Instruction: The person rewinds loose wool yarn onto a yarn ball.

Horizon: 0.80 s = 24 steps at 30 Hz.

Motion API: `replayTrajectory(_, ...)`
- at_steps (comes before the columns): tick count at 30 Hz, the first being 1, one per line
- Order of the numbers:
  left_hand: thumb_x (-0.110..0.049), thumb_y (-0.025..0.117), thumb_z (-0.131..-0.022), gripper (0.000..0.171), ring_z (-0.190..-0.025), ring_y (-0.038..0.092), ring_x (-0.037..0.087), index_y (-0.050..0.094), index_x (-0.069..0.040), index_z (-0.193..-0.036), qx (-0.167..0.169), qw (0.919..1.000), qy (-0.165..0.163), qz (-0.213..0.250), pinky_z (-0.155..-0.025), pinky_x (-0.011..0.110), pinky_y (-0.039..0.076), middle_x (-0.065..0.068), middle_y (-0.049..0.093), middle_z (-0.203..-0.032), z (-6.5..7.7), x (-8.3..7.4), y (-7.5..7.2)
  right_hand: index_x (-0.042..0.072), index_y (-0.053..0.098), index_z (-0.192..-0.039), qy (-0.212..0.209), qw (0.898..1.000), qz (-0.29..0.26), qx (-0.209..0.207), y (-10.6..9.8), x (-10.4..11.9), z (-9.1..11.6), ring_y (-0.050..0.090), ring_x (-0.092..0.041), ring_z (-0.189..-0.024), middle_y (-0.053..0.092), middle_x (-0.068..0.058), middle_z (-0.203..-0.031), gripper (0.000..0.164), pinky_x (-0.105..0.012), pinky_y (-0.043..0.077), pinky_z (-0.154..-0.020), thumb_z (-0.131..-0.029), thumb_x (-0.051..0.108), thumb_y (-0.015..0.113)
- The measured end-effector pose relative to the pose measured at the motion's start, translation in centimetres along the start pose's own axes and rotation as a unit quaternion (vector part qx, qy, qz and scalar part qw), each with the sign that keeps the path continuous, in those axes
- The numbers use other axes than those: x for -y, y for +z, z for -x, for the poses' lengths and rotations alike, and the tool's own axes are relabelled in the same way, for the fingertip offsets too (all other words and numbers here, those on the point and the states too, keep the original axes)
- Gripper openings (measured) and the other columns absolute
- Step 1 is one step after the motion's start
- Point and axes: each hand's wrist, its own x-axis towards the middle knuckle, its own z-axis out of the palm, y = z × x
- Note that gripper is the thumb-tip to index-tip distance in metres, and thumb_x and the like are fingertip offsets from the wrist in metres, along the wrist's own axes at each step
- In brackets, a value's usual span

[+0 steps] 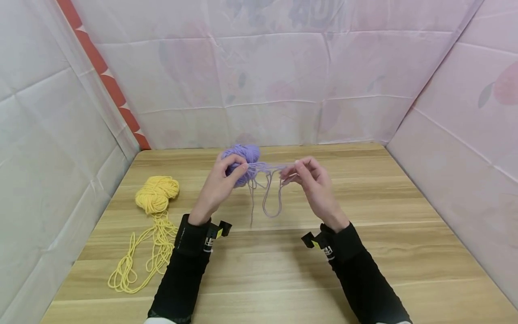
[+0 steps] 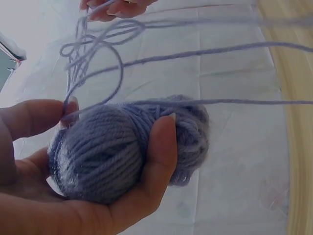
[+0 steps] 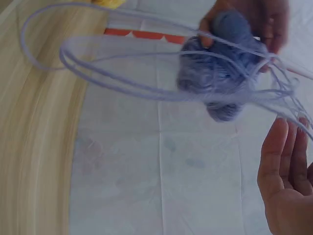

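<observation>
Pale cloth [image 1: 267, 67] backs a table [image 1: 384, 270]. Head view: the left hand [image 1: 218, 184] grips a purple ball [image 1: 247, 152] above it, the right hand [image 1: 317, 186] pinches its strands [image 1: 259, 168]; yellow yarn [image 1: 155, 193] lies left. Left wrist: the hand cups the ball. Right wrist: strands loop across it.

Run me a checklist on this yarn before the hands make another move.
1. Purple ball secured: ok, the left hand grips it.
2. Purple strands in hand: ok, the right hand pinches some at its fingertips.
3. Purple strands free of loops: not ok, they loop and cross between the hands.
4. Purple strands free of knots: cannot tell, they overlap too much.
5. Yellow ball apart from the purple one: ok, it lies off to the left on the table.
6. Yellow strands clear of the left sleeve: cannot tell, the sleeve may hide some.
</observation>
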Motion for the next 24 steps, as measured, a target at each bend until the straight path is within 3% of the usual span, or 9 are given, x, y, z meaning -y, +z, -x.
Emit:
replayTrajectory(3,-0.017,0.051,-0.100,0.019,-0.106,0.051,0.029,0.057,0.001,-0.102,-0.013,0.9996,-0.007,0.026,-0.079,0.041,0.058,0.016,0.030,-0.139,-0.1,0.2,-0.4,0.006,0.055,-0.098,0.009,0.994,-0.105,0.011,-0.7,0.4,-0.1,0.065,-0.019,-0.093,0.070,-0.005,-0.096,0.022,-0.031,0.052,-0.089,-0.105,0.011,0.035)
replayTrajectory(6,-0.017,0.049,-0.101,0.022,-0.098,0.052,0.027,0.056,0.003,-0.102,-0.032,0.9986,-0.012,0.041,-0.078,0.041,0.059,0.016,0.031,-0.133,-0.1,0.3,-0.8,0.008,0.058,-0.094,0.025,0.977,-0.209,0.028,-1.8,0.9,-0.1,0.063,-0.019,-0.090,0.067,-0.003,-0.086,0.037,-0.032,0.049,-0.093,-0.107,0.013,0.024)
replayTrajectory(10,-0.020,0.045,-0.103,0.025,-0.095,0.052,0.023,0.052,0.004,-0.102,-0.058,0.9969,-0.016,0.051,-0.080,0.041,0.059,0.013,0.029,-0.125,-0.1,0.2,-1.6,0.009,0.052,-0.087,0.037,0.948,-0.315,0.030,-3.6,1.7,-0.2,0.041,-0.017,-0.060,0.041,-0.001,-0.062,0.044,-0.028,0.043,-0.071,-0.108,0.020,0.015)
replayTrajectory(12,-0.020,0.043,-0.103,0.025,-0.095,0.052,0.023,0.050,0.004,-0.103,-0.070,0.9957,-0.018,0.057,-0.079,0.040,0.059,0.011,0.029,-0.124,0.0,0.2,-2.0,0.009,0.046,-0.081,0.028,0.948,-0.318,0.000,-4.4,2.1,-0.2,0.026,-0.015,-0.053,0.026,0.000,-0.059,0.042,-0.025,0.031,-0.057,-0.108,0.022,0.016)
replayTrajectory(14,-0.019,0.042,-0.103,0.024,-0.095,0.052,0.022,0.049,0.003,-0.103,-0.081,0.9944,-0.021,0.064,-0.076,0.035,0.059,0.010,0.028,-0.123,0.1,0.0,-2.3,0.010,0.040,-0.073,0.011,0.952,-0.301,-0.058,-5.1,2.6,-0.2,0.015,-0.014,-0.050,0.018,0.000,-0.059,0.042,-0.024,0.017,-0.050,-0.108,0.022,0.021)
replayTrajectory(17,-0.019,0.041,-0.104,0.023,-0.095,0.051,0.021,0.048,0.002,-0.102,-0.091,0.9930,-0.027,0.070,-0.072,0.030,0.059,0.009,0.029,-0.124,0.2,-0.1,-2.8,0.011,0.031,-0.063,-0.016,0.952,-0.238,-0.193,-6.4,3.2,-0.2,0.011,-0.013,-0.047,0.019,0.001,-0.054,0.046,-0.024,0.006,-0.049,-0.107,0.022,0.028)
replayTrajectory(19,-0.020,0.041,-0.104,0.023,-0.097,0.051,0.022,0.047,0.002,-0.101,-0.095,0.9922,-0.032,0.075,-0.072,0.029,0.059,0.008,0.028,-0.125,0.1,-0.1,-3.0,0.010,0.029,-0.061,-0.042,0.932,-0.205,-0.296,-7.3,3.5,-0.1,0.013,-0.012,-0.043,0.024,0.001,-0.050,0.047,-0.024,0.007,-0.046,-0.106,0.020,0.032)
replayTrajectory(21,-0.020,0.041,-0.104,0.022,-0.100,0.050,0.022,0.047,0.001,-0.101,-0.097,0.9915,-0.035,0.079,-0.073,0.030,0.059,0.008,0.028,-0.127,0.1,-0.1,-3.1,0.008,0.033,-0.064,-0.068,0.904,-0.161,-0.391,-8.3,3.7,-0.1,0.019,-0.011,-0.038,0.030,0.000,-0.047,0.043,-0.024,0.012,-0.041,-0.105,0.018,0.036)
replayTrajectory(24,-0.019,0.041,-0.104,0.022,-0.101,0.050,0.023,0.047,0.002,-0.101,-0.099,0.9908,-0.036,0.086,-0.073,0.031,0.060,0.008,0.028,-0.128,0.1,0.0,-3.2,0.006,0.041,-0.079,-0.094,0.870,-0.081,-0.477,-9.5,3.7,-0.1,0.031,-0.011,-0.036,0.040,-0.002,-0.050,0.024,-0.022,0.024,-0.034,-0.101,0.013,0.045)
